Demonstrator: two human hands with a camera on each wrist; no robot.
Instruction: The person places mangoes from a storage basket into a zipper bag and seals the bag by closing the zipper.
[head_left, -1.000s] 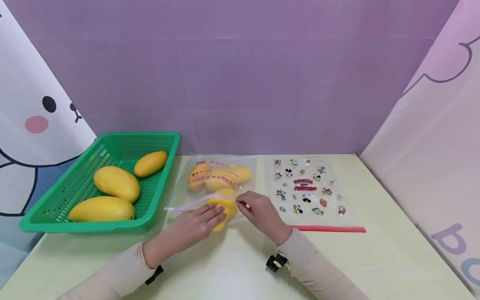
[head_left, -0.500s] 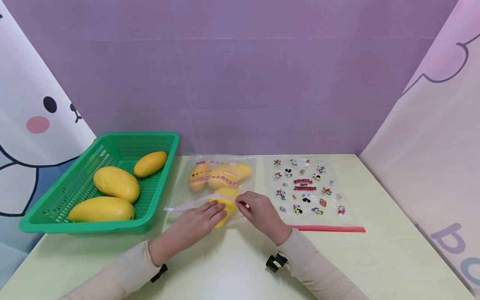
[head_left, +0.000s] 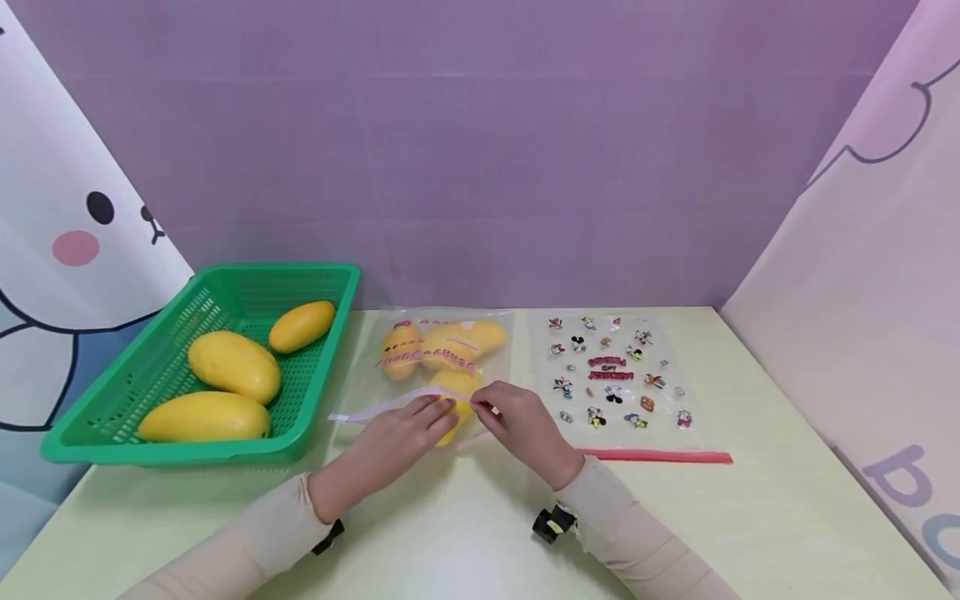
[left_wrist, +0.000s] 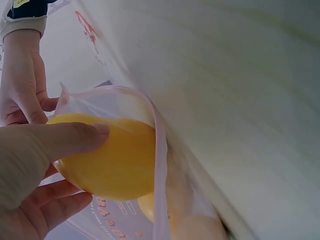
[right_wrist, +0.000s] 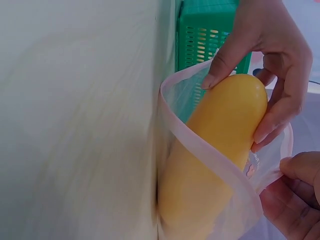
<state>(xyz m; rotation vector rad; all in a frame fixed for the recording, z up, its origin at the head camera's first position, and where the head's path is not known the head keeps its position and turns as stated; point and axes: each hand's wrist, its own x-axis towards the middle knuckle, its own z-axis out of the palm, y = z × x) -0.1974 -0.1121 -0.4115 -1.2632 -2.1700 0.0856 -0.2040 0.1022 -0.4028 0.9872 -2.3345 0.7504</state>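
My left hand (head_left: pixel 393 446) grips a yellow mango (left_wrist: pixel 120 160), thumb on one side and fingers on the other. The mango lies partly inside a clear zip bag (head_left: pixel 384 407) with a pale pink-lilac mouth strip, its near end sticking out of the opening. My right hand (head_left: pixel 525 425) pinches the bag's edge at the right of the mouth, holding it apart, as the right wrist view shows. Deeper in the bag, a small mango (head_left: pixel 401 352) and a larger mango (head_left: pixel 465 342) show through the printed film.
A green basket (head_left: pixel 202 454) at left holds three mangoes (head_left: pixel 234 367). Another clear bag (head_left: pixel 543 408), printed with cartoon figures and edged by a red strip (head_left: pixel 660 456), lies flat at right. A purple cloth (head_left: pixel 525 167) backs the pale table (head_left: pixel 450 533).
My left hand has pushed the mango forward, deeper into the bag, moving slightly right. My right hand stays in place on the bag's edge.
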